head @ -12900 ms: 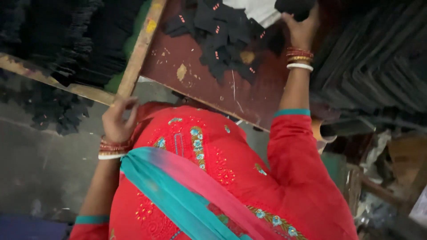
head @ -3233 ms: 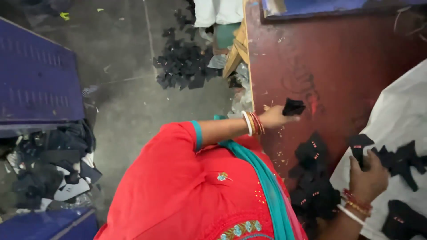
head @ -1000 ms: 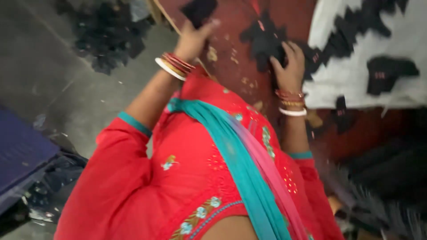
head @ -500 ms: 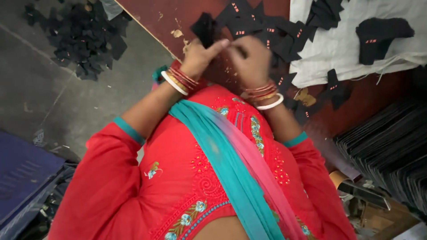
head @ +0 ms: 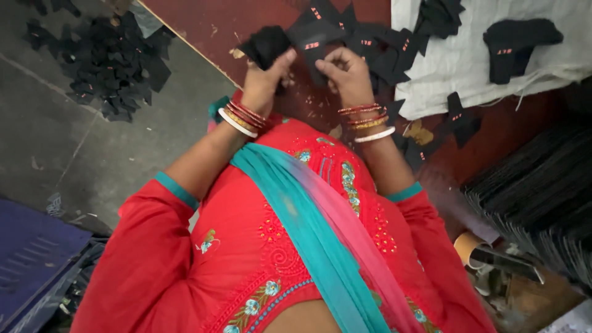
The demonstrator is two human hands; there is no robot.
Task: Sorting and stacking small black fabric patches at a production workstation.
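Observation:
Both my hands are raised over a dark red table strewn with black cut fabric pieces that carry small red marks. My left hand is closed on a small bundle of black pieces. My right hand sits close beside it, fingers pinching one black piece at the edge of the scattered heap. Bangles ring both wrists. My red garment and teal scarf fill the lower half of the view.
A white sack cloth with more black pieces lies at the table's right. A pile of black offcuts lies on the grey floor at left. Stacked black sheets stand at right, with a blue crate lower left.
A second ago my hands were apart, the right one flat on the pieces. They have since come together at the heap, and the left now holds a bundle.

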